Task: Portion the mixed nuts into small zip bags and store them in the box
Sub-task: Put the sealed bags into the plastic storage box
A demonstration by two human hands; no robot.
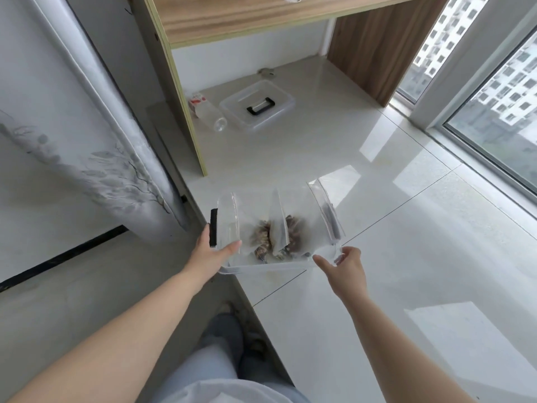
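Observation:
A clear plastic box [261, 269] with black side clips hangs in the air between both hands, above the floor. Inside it stand several small zip bags [277, 228], with brown mixed nuts [263, 237] showing at their bottoms. My left hand [213, 251] grips the box's left end, thumb over the rim beside the black clip [213, 228]. My right hand [344, 264] grips the right near corner, fingers curled on the rim. The box's clear lid [257, 106] with a black handle lies on the floor under a wooden desk.
A clear plastic jar [207, 113] with a red label lies on its side next to the lid. The wooden desk leg [183, 112] stands left of them. A glass sliding door [494, 112] runs along the right. Glossy floor tiles [406, 242] spread below.

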